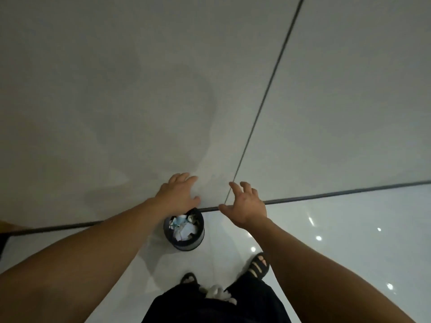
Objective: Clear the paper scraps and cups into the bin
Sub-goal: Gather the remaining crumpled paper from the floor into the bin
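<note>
Both hands reach forward at arm's length and hold nothing: left hand with fingers spread and nearly straight, right hand with fingers loosely bent and apart, palm down. Neither touches the bin; whether the fingertips touch the wall beyond cannot be told. Below and between the forearms, nearer the left hand, stands the small dark round bin, upright on the glossy floor just beside the dark joint where floor meets wall. Paper scraps, white with a bluish piece, fill it close to the rim; no cup can be made out among them. Two feet in dark sandals stand near the bin. A crumpled white object shows at the waist, its nature unclear. Judged step: a drop into the bin is done, hands empty above it. No loose scraps lie in view, so the next move calls for turning to find any left
</note>
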`<action>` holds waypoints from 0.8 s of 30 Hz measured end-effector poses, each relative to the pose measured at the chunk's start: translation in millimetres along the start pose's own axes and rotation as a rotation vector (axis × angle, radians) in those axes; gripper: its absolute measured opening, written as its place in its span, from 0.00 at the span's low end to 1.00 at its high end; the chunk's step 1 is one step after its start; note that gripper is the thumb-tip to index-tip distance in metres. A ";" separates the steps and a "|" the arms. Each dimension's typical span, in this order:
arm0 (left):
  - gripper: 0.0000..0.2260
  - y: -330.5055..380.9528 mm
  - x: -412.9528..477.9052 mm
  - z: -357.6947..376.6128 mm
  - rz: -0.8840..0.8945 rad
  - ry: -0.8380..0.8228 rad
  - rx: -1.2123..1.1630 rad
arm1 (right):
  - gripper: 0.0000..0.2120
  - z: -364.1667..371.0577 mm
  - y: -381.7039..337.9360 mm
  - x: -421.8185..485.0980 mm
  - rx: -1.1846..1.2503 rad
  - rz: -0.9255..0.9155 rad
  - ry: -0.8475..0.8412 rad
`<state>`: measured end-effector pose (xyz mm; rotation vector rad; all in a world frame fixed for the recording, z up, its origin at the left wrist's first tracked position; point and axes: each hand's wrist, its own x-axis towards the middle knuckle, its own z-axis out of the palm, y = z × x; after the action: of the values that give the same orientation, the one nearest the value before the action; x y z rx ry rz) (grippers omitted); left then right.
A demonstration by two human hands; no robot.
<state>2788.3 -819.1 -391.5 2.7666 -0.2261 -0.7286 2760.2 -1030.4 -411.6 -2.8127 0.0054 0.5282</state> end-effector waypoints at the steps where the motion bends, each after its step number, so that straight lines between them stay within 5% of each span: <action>1: 0.33 17.8 3.7 -0.5 0.050 -0.015 0.031 | 0.37 -3.5 14.4 -9.5 0.022 0.047 0.022; 24: 0.31 599.9 -4.3 147.6 0.876 -0.167 0.431 | 0.35 -59.0 474.2 -319.1 0.355 0.985 0.336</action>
<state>2661.9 -1421.1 -334.3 2.5276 -1.6522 -0.6973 2457.5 -1517.3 -373.4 -2.3360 1.4290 0.1824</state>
